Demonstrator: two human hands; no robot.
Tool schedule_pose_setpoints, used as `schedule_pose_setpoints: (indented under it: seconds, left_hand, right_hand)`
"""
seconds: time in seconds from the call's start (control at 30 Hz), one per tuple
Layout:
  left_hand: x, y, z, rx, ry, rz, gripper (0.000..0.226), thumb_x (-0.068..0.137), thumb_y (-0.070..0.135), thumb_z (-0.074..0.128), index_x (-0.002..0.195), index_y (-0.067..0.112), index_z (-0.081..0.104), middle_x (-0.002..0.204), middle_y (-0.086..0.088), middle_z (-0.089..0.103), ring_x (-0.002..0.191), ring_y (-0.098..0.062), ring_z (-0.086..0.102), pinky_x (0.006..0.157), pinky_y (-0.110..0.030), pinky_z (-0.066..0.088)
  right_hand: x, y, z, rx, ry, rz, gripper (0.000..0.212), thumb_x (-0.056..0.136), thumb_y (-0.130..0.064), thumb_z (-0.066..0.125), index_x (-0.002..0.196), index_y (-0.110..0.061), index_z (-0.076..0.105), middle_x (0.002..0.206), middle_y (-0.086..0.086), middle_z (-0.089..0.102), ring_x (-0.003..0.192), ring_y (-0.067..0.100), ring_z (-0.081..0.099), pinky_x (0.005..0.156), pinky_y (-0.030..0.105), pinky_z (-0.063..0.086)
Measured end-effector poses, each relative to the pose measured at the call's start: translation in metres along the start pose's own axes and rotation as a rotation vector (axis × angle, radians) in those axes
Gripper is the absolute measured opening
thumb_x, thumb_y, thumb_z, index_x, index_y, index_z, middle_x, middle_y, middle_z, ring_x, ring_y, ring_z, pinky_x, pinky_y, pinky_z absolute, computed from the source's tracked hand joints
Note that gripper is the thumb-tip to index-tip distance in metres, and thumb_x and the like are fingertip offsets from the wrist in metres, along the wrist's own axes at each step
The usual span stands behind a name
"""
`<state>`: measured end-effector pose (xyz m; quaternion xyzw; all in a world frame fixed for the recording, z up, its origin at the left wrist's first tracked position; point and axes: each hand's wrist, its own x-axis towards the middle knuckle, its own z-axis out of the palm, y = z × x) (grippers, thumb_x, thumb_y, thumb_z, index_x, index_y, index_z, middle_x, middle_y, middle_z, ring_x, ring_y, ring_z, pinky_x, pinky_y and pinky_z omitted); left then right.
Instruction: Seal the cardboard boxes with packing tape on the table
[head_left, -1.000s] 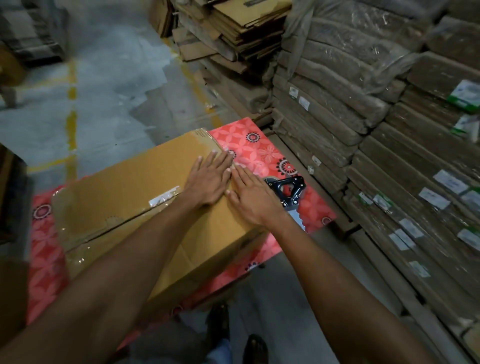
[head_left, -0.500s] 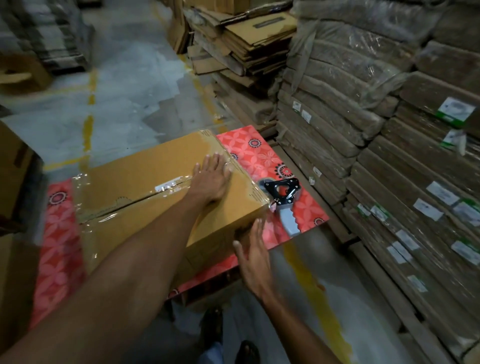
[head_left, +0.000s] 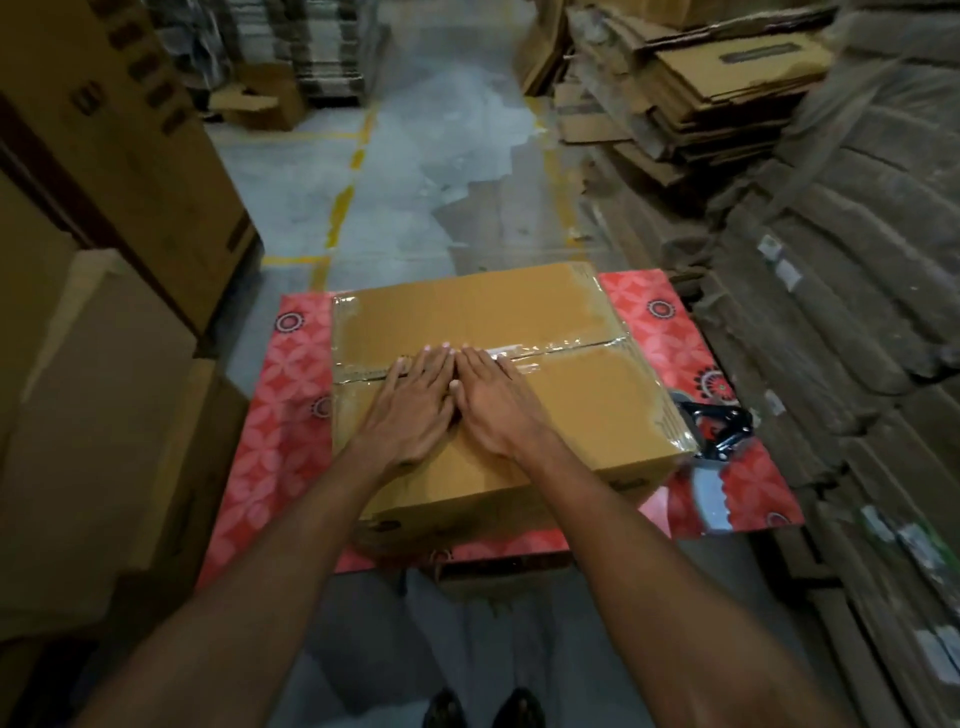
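Your left hand (head_left: 410, 413) and right hand (head_left: 496, 405) lie flat with fingers straight, gripping nothing, side by side atop the cardboard box (head_left: 582, 405), pressing the clear packing tape (head_left: 563, 349) along its centre seam. The box sits on the red-patterned table (head_left: 291, 415); the tape dispenser (head_left: 723, 430) lies just beside the box's right edge. Flattened cartons (head_left: 831, 312) are stacked to the box's right, tall cartons (head_left: 130, 156) to its left.

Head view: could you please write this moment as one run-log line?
left hand: flat on cardboard box, over taped seam | right hand: flat beside it | tape dispenser: on table, right of box, untouched
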<state>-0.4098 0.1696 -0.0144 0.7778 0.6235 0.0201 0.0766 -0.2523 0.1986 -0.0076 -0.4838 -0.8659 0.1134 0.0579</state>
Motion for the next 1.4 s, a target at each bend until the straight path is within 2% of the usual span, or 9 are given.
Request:
schedule_pose_setpoints:
  seconds: [0.3, 0.53, 0.63, 0.73, 0.87, 1.0, 1.13, 1.23, 1.4]
  left_hand:
    - [-0.002, -0.011, -0.003, 0.023, -0.007, -0.012, 0.065, 0.1, 0.066, 0.004, 0.157, 0.038, -0.013, 0.162, 0.017, -0.019, 0.152, -0.015, -0.016, 0.123, -0.048, -0.008]
    - [-0.013, -0.05, 0.002, -0.062, 0.061, -0.287, 0.075, 0.089, 0.081, 0.01, 0.155, 0.049, -0.004, 0.165, 0.016, -0.011, 0.154, -0.021, -0.01, 0.122, -0.056, -0.003]
    - [-0.021, -0.047, -0.001, -0.231, 0.106, -0.408, 0.081, 0.093, 0.076, 0.027, 0.159, 0.037, -0.003, 0.166, 0.012, -0.013, 0.153, -0.02, -0.014, 0.122, -0.053, -0.002]
    - [-0.055, -0.037, 0.008, -0.659, 0.194, -0.535, 0.09, 0.092, 0.071, 0.043, 0.158, 0.037, -0.008, 0.168, 0.006, -0.001, 0.153, -0.027, 0.009, 0.121, -0.057, 0.016]
    - [-0.121, -0.001, 0.019, -0.953, 0.306, -0.57, 0.076, 0.093, 0.058, 0.057, 0.155, 0.043, 0.017, 0.15, 0.011, 0.04, 0.131, -0.02, 0.045, 0.111, -0.049, 0.037]
    - [-0.131, 0.01, 0.018, -0.964, 0.393, -0.594, 0.064, 0.095, 0.048, 0.06, 0.152, 0.034, 0.034, 0.138, 0.007, 0.053, 0.118, -0.018, 0.053, 0.099, -0.04, 0.044]
    - [-0.1, -0.007, 0.009, -0.925, 0.419, -0.586, 0.057, 0.095, 0.052, 0.058, 0.147, 0.034, 0.043, 0.134, 0.005, 0.06, 0.116, -0.022, 0.059, 0.099, -0.046, 0.05]
    - [-0.069, -0.02, -0.004, -0.901, 0.412, -0.551, 0.058, 0.098, 0.046, 0.057, 0.15, 0.028, 0.039, 0.137, 0.009, 0.051, 0.123, -0.018, 0.05, 0.099, -0.036, 0.042]
    - [-0.03, -0.032, -0.042, -0.618, 0.338, -0.507, 0.078, 0.095, 0.045, 0.062, 0.156, 0.021, 0.02, 0.154, -0.014, 0.039, 0.136, -0.038, 0.042, 0.108, -0.052, 0.038]
  right_hand:
    - [-0.03, 0.056, -0.015, -0.083, -0.027, 0.094, 0.061, 0.106, -0.056, 0.014, 0.162, -0.032, 0.011, 0.169, -0.013, 0.009, 0.156, 0.009, 0.005, 0.126, 0.041, 0.002]
    - [-0.078, 0.14, -0.037, -0.073, 0.042, 0.368, 0.075, 0.097, -0.071, 0.001, 0.162, -0.032, 0.006, 0.17, -0.009, 0.004, 0.156, 0.013, 0.002, 0.124, 0.054, -0.001]
    - [-0.087, 0.134, -0.036, 0.016, 0.119, 0.422, 0.07, 0.102, -0.065, 0.017, 0.161, -0.026, 0.018, 0.17, -0.002, 0.012, 0.156, 0.019, 0.011, 0.122, 0.052, 0.015]
    - [-0.112, 0.121, -0.036, 0.193, 0.285, 0.559, 0.061, 0.098, -0.058, 0.032, 0.148, -0.023, 0.037, 0.156, 0.007, 0.039, 0.138, 0.036, 0.044, 0.105, 0.058, 0.043]
    - [-0.154, 0.121, -0.026, 0.21, 0.228, 0.607, 0.069, 0.091, -0.062, 0.049, 0.148, -0.031, 0.029, 0.157, 0.002, 0.041, 0.125, 0.04, 0.056, 0.099, 0.062, 0.046]
    - [-0.163, 0.124, -0.028, 0.179, 0.123, 0.573, 0.077, 0.094, -0.069, 0.04, 0.156, -0.032, 0.015, 0.168, -0.003, 0.017, 0.136, 0.04, 0.047, 0.105, 0.064, 0.038]
    - [-0.132, 0.109, -0.033, 0.095, 0.237, 0.571, 0.065, 0.099, -0.06, 0.036, 0.149, -0.019, 0.027, 0.158, 0.008, 0.033, 0.114, 0.041, 0.06, 0.093, 0.053, 0.048]
    - [-0.096, 0.114, -0.045, 0.149, 0.216, 0.554, 0.063, 0.098, -0.058, 0.034, 0.145, -0.016, 0.029, 0.149, 0.011, 0.039, 0.113, 0.041, 0.059, 0.092, 0.052, 0.047]
    - [-0.046, 0.122, -0.081, 0.03, 0.161, 0.525, 0.06, 0.1, -0.056, 0.037, 0.143, -0.014, 0.042, 0.147, 0.015, 0.047, 0.13, 0.04, 0.048, 0.107, 0.06, 0.038]
